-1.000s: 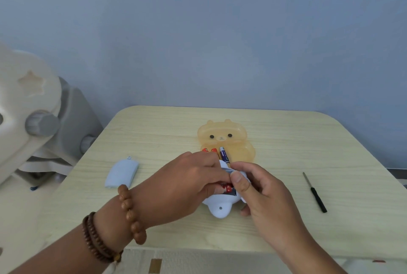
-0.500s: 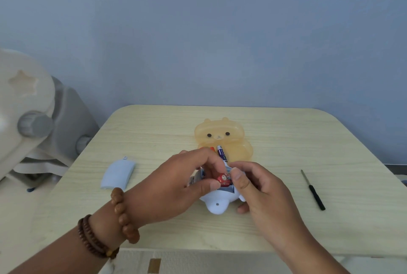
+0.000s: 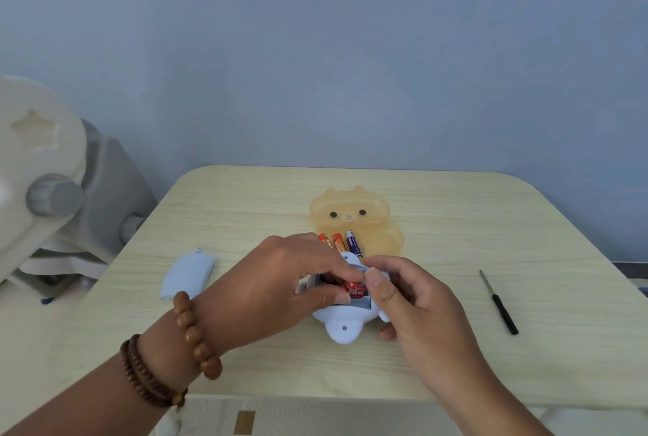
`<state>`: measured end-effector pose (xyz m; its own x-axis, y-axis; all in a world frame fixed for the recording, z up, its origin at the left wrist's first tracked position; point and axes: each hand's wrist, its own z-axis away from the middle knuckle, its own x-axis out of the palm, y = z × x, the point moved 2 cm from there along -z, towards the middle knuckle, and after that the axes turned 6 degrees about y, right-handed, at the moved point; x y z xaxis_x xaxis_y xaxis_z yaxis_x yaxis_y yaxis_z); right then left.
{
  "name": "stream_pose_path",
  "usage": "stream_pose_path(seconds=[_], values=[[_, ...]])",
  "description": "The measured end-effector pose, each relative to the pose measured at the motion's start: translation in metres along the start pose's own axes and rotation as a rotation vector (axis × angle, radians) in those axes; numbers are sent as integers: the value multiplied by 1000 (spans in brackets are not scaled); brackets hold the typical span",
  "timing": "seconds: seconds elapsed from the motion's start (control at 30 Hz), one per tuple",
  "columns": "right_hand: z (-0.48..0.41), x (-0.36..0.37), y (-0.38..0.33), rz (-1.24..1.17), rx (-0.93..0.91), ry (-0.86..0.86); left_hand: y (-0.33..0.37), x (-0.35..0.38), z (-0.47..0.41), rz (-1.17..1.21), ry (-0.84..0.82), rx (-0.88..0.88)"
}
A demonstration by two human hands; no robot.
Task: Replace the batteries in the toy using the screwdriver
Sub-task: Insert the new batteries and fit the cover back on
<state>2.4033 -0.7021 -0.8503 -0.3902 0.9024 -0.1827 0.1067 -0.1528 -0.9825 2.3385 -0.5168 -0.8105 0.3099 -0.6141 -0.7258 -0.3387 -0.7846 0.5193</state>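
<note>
Left fingers (image 3: 338,272): curled down into the open battery bay of the toy, closed on a red-labelled battery (image 3: 353,289); thumb under it, forefinger over it.

Right fingers (image 3: 377,283): thumb pressed at the bay's right edge, the rest wrapped round the toy's far side, steadying it; they hold the body, not a battery.

Left hand (image 3: 280,290): lies across the toy's left half and hides that end of the bay.

Right hand (image 3: 417,309): rests on the tabletop edge of the toy.

Toy (image 3: 342,325): pale blue, belly up on the tabletop (image 3: 456,365) between my hands, one screw hole showing near its near end.

Change: half a second ago the red battery sat higher between my left thumb and forefinger; it now lies lower, within the bay walls. I judge it is being seated, though I cannot tell whether it has clicked home.

Spare batteries (image 3: 339,242): two orange, one blue, lying in the orange bear-shaped case (image 3: 371,221) just beyond the toy.

Cover (image 3: 187,273): blue battery lid, off and well to the left.

Screwdriver (image 3: 499,302): lying untouched, well to the right.

Meaning for the task: the unscrewing is done; remaining cells, lid and screw are still to come.
</note>
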Motion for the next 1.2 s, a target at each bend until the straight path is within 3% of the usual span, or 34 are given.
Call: stream_pose_path(seconds=[0.33, 1.2], values=[[-1, -2, -1, 20, -6, 5, -2, 12, 8, -2, -10, 56], [-4, -3, -1, 13, 21, 32, 2, 24, 17, -276, 13, 203]])
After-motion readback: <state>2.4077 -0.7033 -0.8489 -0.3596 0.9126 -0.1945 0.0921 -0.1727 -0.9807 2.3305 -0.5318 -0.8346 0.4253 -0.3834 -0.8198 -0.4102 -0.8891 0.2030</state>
